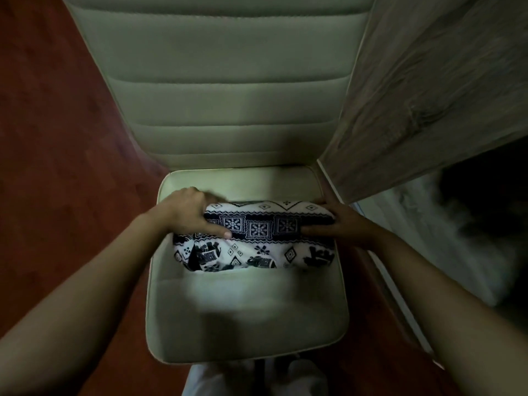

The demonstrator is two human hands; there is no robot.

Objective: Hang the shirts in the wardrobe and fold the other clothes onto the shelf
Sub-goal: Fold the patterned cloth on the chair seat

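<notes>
A: Quick pass. Where's the garment?

B: I've got 1 patterned cloth (pixel 257 232), white with a dark blue print, folded into a long bundle. It's on the seat (pixel 245 315) of a cream padded chair, across the back half, close to the backrest (pixel 228 110). The front half of the seat is bare.

A: On the seat or lifted?

B: Can't tell from my feed. The lower edge sags toward the cushion and there's shadow under it.

A: Hands?

B: Both on it, 1 at each end. Left hand (pixel 183 212) is at the left end, fingers curled over the top and far side, thumb (pixel 220 231) laid along the near face on the dark band. So it grips the bundle.

A: Right?

B: Right hand (pixel 343 224) clasps the right end, by the seat's right edge. Its thumb lies across the near face, and the fingers wrap round behind, so only part of them shows. It's dim on that side.

A: Anything else?

B: A wood-grain panel (pixel 428 95) stands at the right, its lower corner just beside the seat's back-right corner. Red-brown floor (pixel 57 138) on the left. Light trousers (pixel 205 378) show below the seat's front edge.
</notes>
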